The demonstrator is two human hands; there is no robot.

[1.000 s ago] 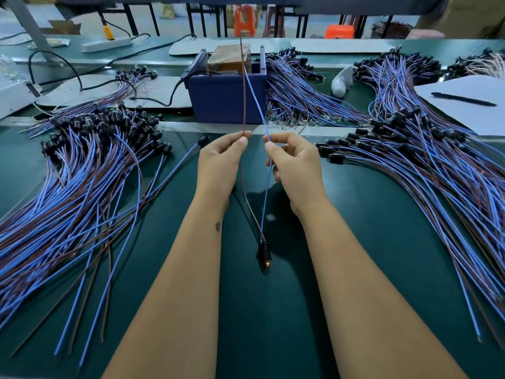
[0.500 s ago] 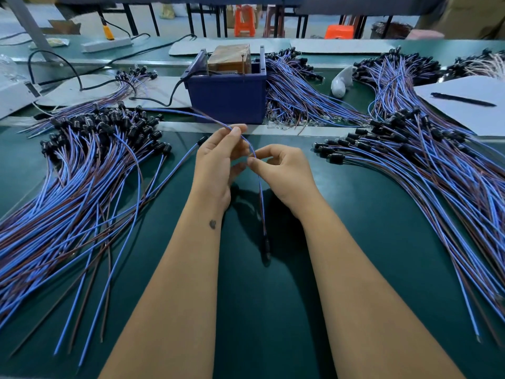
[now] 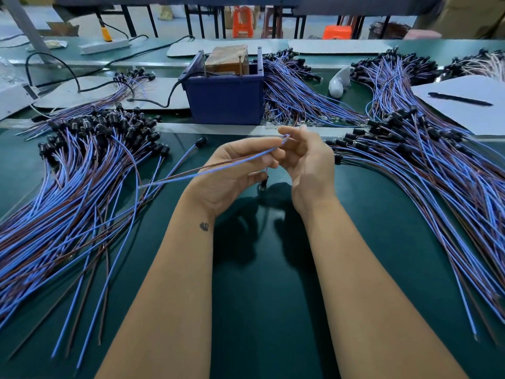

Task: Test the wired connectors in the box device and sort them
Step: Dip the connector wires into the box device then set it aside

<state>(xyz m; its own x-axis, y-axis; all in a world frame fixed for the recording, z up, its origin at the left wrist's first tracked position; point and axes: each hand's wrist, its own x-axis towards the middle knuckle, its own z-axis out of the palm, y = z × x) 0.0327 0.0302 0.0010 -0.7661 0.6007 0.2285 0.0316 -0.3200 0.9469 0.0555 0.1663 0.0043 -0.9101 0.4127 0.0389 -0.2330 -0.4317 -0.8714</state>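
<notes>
I hold one wired connector (image 3: pixel 218 166) over the green table, in front of the dark blue box device (image 3: pixel 225 98). Its blue and brown wires run from my fingers out to the left, free ends near the left pile. My left hand (image 3: pixel 235 173) has the wires lying across its curled fingers. My right hand (image 3: pixel 306 160) pinches the wires where they bend, near its fingertips. The black connector head (image 3: pixel 263 183) hangs between my two hands. A big pile of connectors (image 3: pixel 82 165) lies at the left, another pile (image 3: pixel 426 160) at the right.
A single connector (image 3: pixel 200 142) lies loose by the left pile. More wire bundles (image 3: pixel 297 91) lie behind the box. White paper with a black pen (image 3: pixel 461 99) sits at the right. A power strip (image 3: pixel 105 46) and black cables are at the back left.
The wire ends have come out of the box device and swung down to the left. Both hands moved closer together, and the connector head rose from the table to between them.
</notes>
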